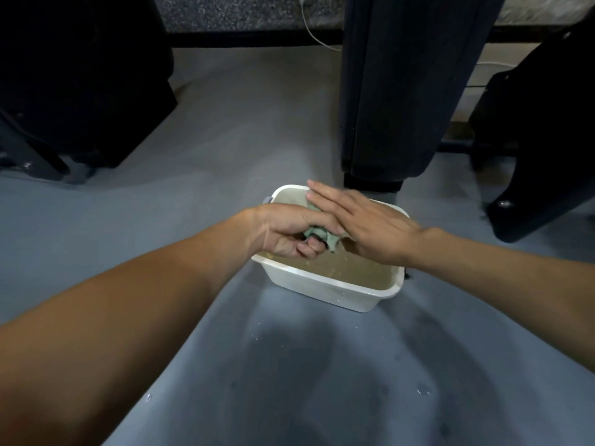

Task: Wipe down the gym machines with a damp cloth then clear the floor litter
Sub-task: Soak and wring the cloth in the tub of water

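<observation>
A white plastic basin (pixel 325 289) of murky brownish water stands on the grey floor in the middle of the view. Above it my left hand (pixel 283 231) grips a bunched green cloth (pixel 320 235), fingers curled round it. My right hand (pixel 360 225) lies flat over the cloth with its fingers straight, pointing left and pressing on the cloth's top. Most of the cloth is hidden between the two hands.
A dark upright machine column (pixel 396 91) rises right behind the basin. Black machine parts sit at the far left (pixel 74 85) and at the right (pixel 541 140). A white cable (pixel 314 30) runs along the back wall. Small white specks (pixel 421 391) dot the grey floor in front.
</observation>
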